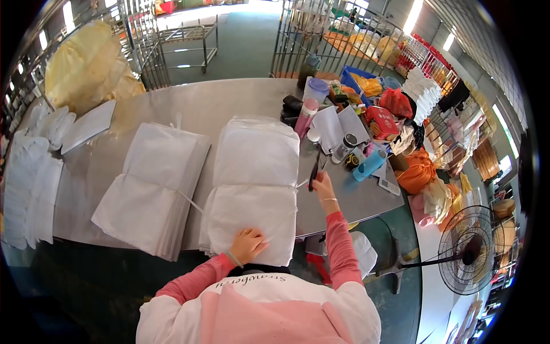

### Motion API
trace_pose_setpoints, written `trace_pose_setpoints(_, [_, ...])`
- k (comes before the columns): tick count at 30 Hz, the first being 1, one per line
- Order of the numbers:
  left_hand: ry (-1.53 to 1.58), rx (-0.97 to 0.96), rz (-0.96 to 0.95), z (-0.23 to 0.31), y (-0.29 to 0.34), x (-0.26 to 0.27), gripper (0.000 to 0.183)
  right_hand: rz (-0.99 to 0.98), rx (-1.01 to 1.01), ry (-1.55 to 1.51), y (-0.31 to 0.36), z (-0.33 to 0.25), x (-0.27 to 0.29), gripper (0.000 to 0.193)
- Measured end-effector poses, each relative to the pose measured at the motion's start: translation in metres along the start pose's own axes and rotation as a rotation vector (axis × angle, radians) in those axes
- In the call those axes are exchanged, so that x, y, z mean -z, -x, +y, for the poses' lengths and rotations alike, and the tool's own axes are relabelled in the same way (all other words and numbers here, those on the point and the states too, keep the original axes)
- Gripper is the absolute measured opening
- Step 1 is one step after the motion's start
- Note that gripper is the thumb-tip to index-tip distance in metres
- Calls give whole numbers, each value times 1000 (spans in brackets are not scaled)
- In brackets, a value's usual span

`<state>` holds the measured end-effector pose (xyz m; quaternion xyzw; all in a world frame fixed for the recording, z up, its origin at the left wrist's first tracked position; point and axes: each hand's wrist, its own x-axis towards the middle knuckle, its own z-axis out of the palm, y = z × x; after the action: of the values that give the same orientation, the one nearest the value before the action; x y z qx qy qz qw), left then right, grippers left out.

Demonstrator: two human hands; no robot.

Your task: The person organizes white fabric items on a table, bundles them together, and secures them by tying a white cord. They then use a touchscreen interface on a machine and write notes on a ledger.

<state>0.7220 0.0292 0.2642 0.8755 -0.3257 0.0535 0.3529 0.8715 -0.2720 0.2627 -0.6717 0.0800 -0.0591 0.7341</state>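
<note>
In front of me lies a thick bundle of white, textured, cloth-like sheets (252, 215), with a crease or tie line across its middle. My left hand (247, 245) rests flat on its near half, fingers pointing right. Just right of the bundle, my right hand (324, 188) is closed round a pair of black-handled scissors (313, 175), their blades directed away from me. A short white strip sticks out from the bundle's right side near the scissors. To the left sits a second similar bundle (152, 180), a white strip running from its middle toward the first.
The grey table (189, 103) holds clutter at the right: a pink bottle (306, 116), a blue bottle (369, 165), a red box (381, 123) and a blue crate (352, 83). White stacks (34, 183) line the left edge. A black floor fan (471, 250) stands at right.
</note>
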Motion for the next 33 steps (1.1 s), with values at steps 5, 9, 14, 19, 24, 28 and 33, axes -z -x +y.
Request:
trace_pose_setpoints(5, [56, -29, -39, -6, -2, -6, 22, -380, 192, 435, -5, -58, -92, 59])
trace_pose_setpoints(9, [-6, -35, -108, 4, -14, -4, 30, -636, 252, 769, 7, -80, -163, 71])
trace_pose_setpoints(14, [54, -66, -45, -3, -9, -8, 37, -934, 188, 971, 14, -66, -242, 69])
trace_pose_setpoints(19, [57, -77, -18, -5, -7, -8, 38, -1151, 117, 1309, 14, -58, -282, 73])
trace_pose_setpoints(24, [38, -124, -17, 1, -15, -13, 40, -1274, 92, 1341, 10, -49, -293, 66])
trace_pose_setpoints(28, [132, -41, -149, -8, 2, 1, 41, -1181, 126, 1205, 22, -36, -302, 58])
trace_pose_setpoints(33, [258, -54, -185, -1, 14, 18, 40, -1043, 200, 1027, 26, -20, -278, 56])
